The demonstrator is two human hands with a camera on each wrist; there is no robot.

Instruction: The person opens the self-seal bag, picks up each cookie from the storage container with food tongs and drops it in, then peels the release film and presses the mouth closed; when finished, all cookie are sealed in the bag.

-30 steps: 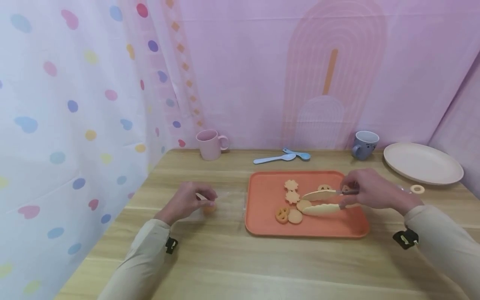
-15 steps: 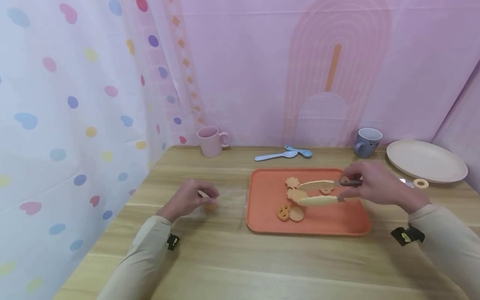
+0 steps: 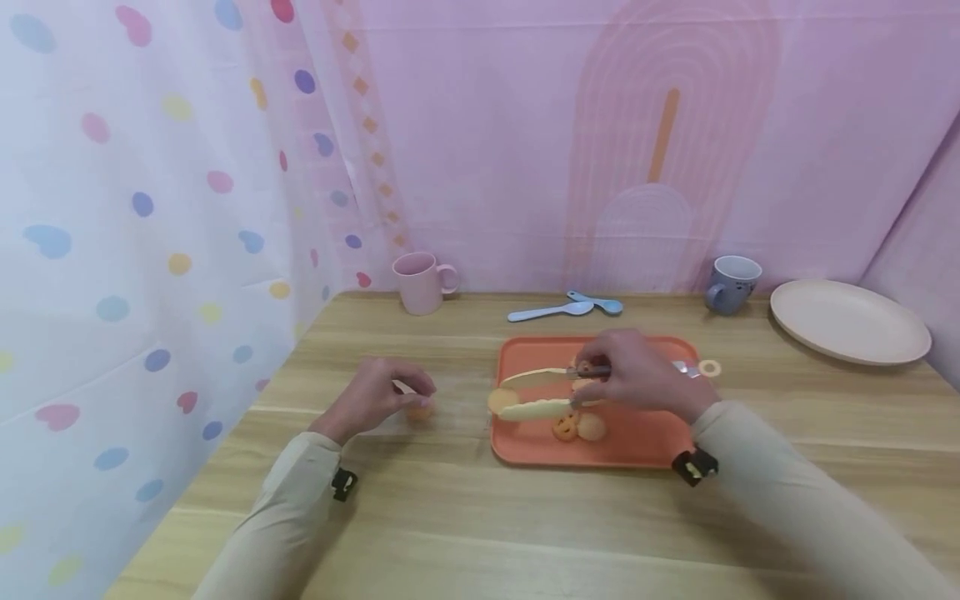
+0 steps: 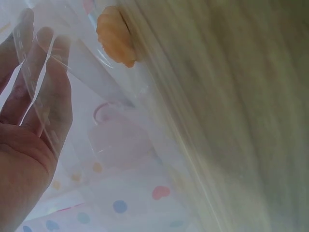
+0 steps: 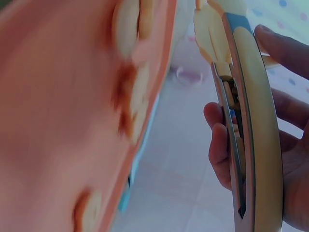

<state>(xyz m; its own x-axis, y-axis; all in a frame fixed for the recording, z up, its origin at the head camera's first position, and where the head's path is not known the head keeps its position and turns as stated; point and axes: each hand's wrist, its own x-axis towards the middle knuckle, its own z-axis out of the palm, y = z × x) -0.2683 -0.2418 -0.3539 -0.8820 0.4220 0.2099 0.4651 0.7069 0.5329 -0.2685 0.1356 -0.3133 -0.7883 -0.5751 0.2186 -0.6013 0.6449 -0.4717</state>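
My left hand (image 3: 378,396) holds a clear plastic bag (image 4: 120,121) by its edge, left of the orange tray (image 3: 592,459). An orange-brown cookie (image 4: 115,36) lies inside the bag, below the fingers. My right hand (image 3: 637,375) grips tongs (image 3: 536,409) with cream-coloured ends and a steel handle. Between the tong tips is a round cookie (image 3: 501,402), over the tray's left rim and close to the bag. A pretzel-shaped cookie (image 3: 565,428) and a round biscuit (image 3: 592,427) lie on the tray; other cookies are partly hidden by the right hand.
A pink mug (image 3: 420,287), two blue spoons (image 3: 543,312), a blue-grey mug (image 3: 731,287) and a beige plate (image 3: 847,323) stand along the back of the wooden table (image 3: 480,533). A curtain hangs behind.
My right hand has moved left across the tray; the tongs have carried a round cookie from the tray's middle to its left rim. My left hand stays in place with the bag.
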